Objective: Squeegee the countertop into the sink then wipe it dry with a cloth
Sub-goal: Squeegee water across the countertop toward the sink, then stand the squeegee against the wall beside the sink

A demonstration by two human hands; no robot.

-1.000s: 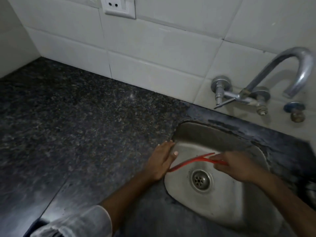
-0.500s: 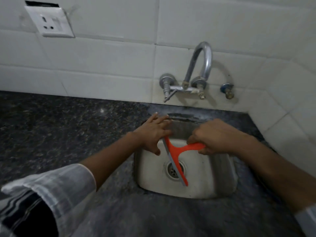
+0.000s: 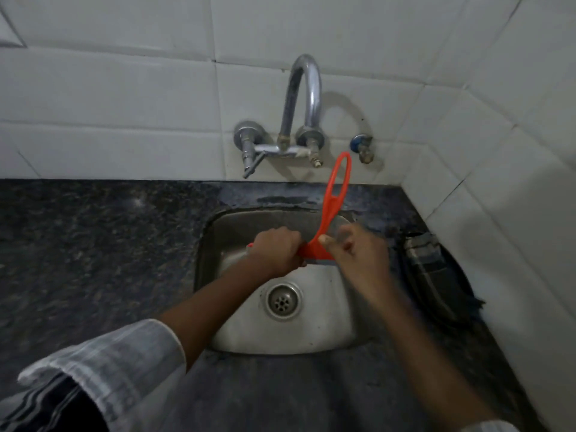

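You have swung the red squeegee (image 3: 334, 201) up since a moment ago: its handle now points at the tap (image 3: 304, 98) instead of lying across the sink (image 3: 311, 335). Your left hand (image 3: 274, 249) grips the blade end, fingers curled round it; your right hand (image 3: 355, 255) pinches the neck with thumb and fingers. You seem to be clearing the blade, so wiping comes next, probably with the dark cloth (image 3: 436, 275) beside the sink.

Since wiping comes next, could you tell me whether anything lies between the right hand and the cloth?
Nothing visible does. The right hand pinches the squeegee above the sink; the dark cloth lies on the countertop just beyond it.
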